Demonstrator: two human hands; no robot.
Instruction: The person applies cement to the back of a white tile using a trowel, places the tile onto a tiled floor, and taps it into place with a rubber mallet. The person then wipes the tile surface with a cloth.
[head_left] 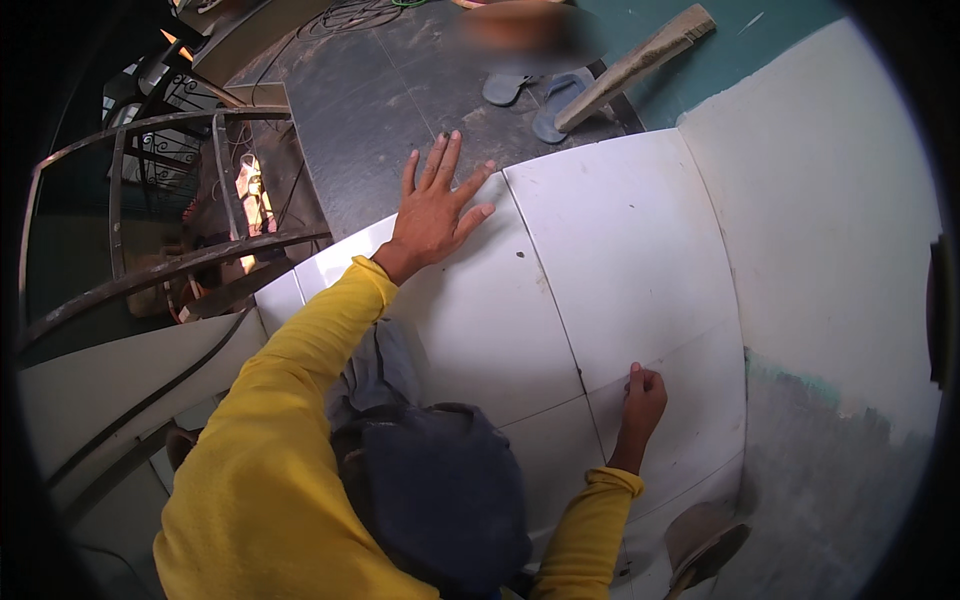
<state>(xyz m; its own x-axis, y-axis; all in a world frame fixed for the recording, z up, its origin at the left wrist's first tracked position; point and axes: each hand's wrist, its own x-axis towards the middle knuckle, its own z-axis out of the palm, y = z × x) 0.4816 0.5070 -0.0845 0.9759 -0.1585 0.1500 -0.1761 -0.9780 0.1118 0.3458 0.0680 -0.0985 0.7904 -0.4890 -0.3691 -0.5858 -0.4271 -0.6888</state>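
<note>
White floor tiles [640, 240] fill the middle of the head view, split by a long dark joint [547, 282] running away from the person, its far end leaning left. Right of this joint, just beside its crossing with a thinner seam [540, 412], is the right grip [645, 392], the nearer one to that crossing: thumb and fingers pinched together, though I cannot tell whether they clasp something small. Left of the joint, near its far end, the left grip [438, 215] is spread wide, nothing visible in it. Counted: two grips, one long joint, two grey-blue flip-flops [562, 100] and one wooden plank [635, 68] beyond the joint's far end.
</note>
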